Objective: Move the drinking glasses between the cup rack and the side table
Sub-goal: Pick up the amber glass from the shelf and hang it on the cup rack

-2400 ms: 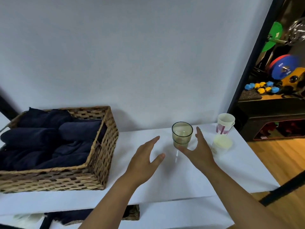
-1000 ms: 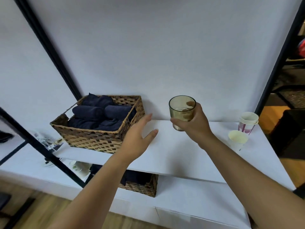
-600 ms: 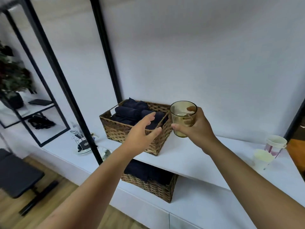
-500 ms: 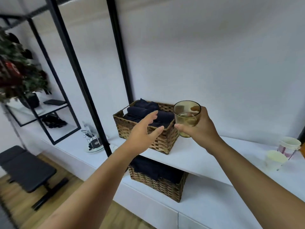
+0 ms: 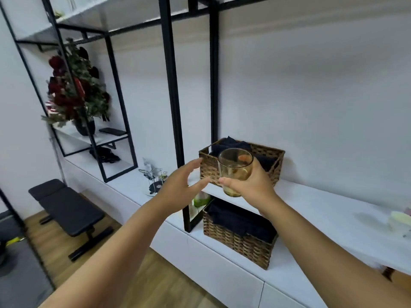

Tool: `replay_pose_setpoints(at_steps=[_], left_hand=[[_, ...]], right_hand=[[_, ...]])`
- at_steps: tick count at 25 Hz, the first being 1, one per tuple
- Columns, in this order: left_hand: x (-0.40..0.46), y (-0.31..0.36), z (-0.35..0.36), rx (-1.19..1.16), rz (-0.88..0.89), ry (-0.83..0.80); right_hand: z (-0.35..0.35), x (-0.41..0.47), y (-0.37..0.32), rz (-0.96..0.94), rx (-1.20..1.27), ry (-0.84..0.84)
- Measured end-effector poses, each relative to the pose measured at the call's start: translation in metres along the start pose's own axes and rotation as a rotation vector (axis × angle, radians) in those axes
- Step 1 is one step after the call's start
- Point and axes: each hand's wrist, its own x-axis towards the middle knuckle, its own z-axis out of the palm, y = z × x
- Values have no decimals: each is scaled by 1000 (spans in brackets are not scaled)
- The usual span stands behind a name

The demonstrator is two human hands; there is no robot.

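Note:
My right hand (image 5: 249,185) grips an amber-tinted drinking glass (image 5: 234,170), upright and held in the air in front of the upper wicker basket. My left hand (image 5: 180,187) hovers just left of the glass with fingers spread and holds nothing. A small wire cup rack (image 5: 154,181) stands on a round base on the low white ledge, left of and beyond my left hand. A green glass (image 5: 201,200) shows partly below my left hand, on the ledge by the black post.
A wicker basket (image 5: 275,156) with dark towels sits on the white shelf (image 5: 333,210); a second basket (image 5: 240,243) sits below. Black frame posts (image 5: 173,96) rise between me and the rack. Pale cups (image 5: 400,218) at far right. A black bench (image 5: 66,207) stands on the floor at left.
My view has swung left along the shelving. My right hand lifted the glass off the white shelf and carried it leftward; my left hand travelled alongside, still holding nothing.

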Motion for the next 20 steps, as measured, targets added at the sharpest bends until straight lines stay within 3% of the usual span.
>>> replay_pose_setpoints(at_steps=[12, 20], left_hand=[[-75, -100, -146, 124, -131, 188], [-57, -170, -208, 197, -203, 243]], right_hand=[[166, -1, -67, -71, 26, -175], [275, 60, -76, -121, 116, -309]])
